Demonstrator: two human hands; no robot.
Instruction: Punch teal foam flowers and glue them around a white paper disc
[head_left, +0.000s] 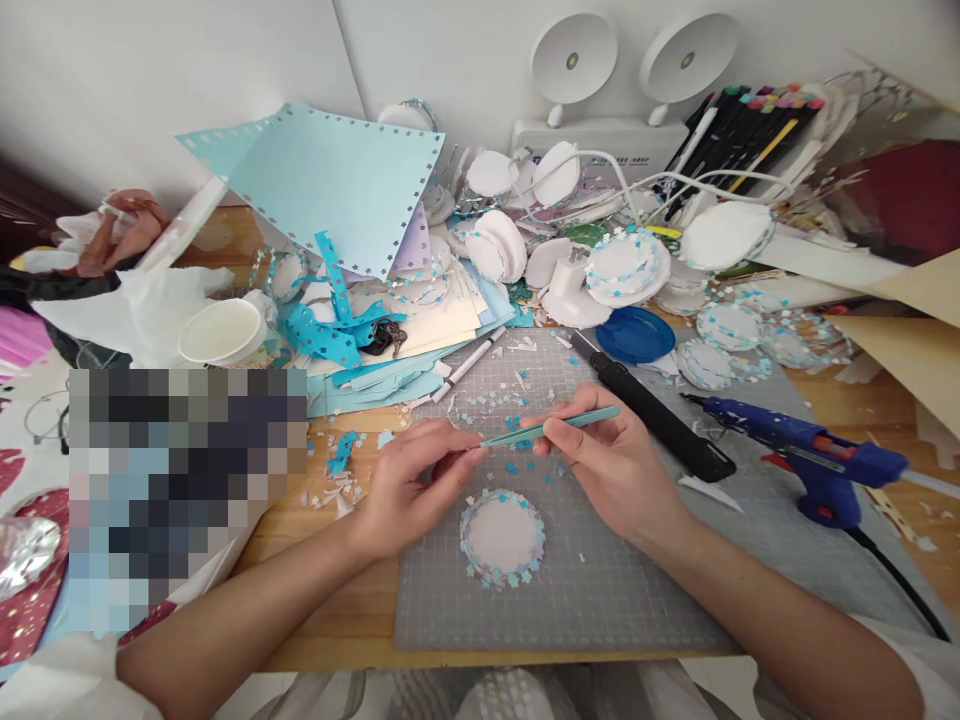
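Observation:
Between thumb and fingers, my right hand (pixel 600 455) grips light teal tweezers (pixel 570 423), their tips pointing left. My left hand (pixel 424 475) pinches at those tips; whatever sits between its fingertips is too small to make out. Below both hands, a white paper disc (pixel 501 537) ringed with small blue and white paper stars lies on the grey cutting mat (pixel 600 610). Loose paper stars (pixel 517 468) are scattered on the mat under and beyond my hands.
A blue glue gun (pixel 817 445) and a black-handled cutter (pixel 652 405) lie at right, near a blue lid (pixel 636 334). Behind are piled star-trimmed discs (pixel 626 265), teal punched paper (pixel 337 190) and a twin-head lamp (pixel 600 140). A paper cup (pixel 221 335) stands at left.

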